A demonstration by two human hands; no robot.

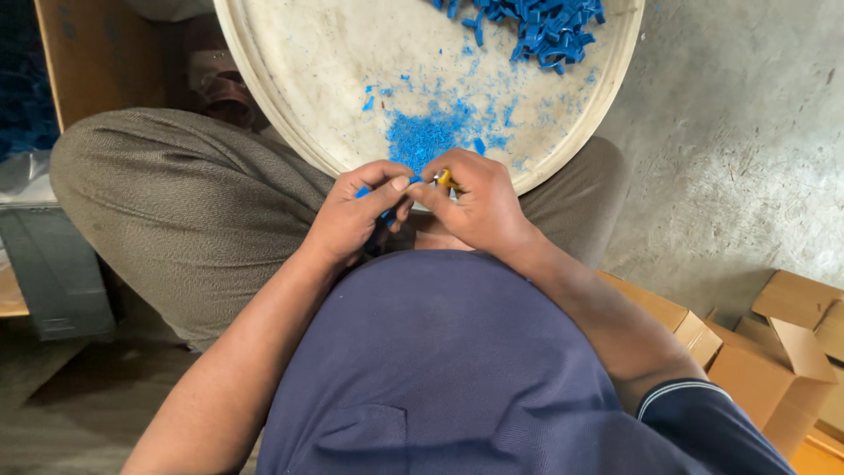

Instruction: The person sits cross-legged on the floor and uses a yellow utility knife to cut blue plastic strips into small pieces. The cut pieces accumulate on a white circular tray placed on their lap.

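Both hands met at the tray's (264, 79) six o'clock rim: left hand (356, 215) pinched a blue plastic piece (364, 190), right hand (479, 207) gripped a yellow tool (444, 179).

Soft, even daylight fills the scene, brightest on the pale round tray (290, 79) and the concrete floor (730, 132) (no glare anywhere). Shadows are faint, deepest at the far left edge. Focus is sharp, edges slightly stretched.

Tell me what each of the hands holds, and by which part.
The left hand pinches a small blue part between thumb and fingers; where on it cannot be told. The right hand grips a yellow tool, mostly hidden in its fingers.
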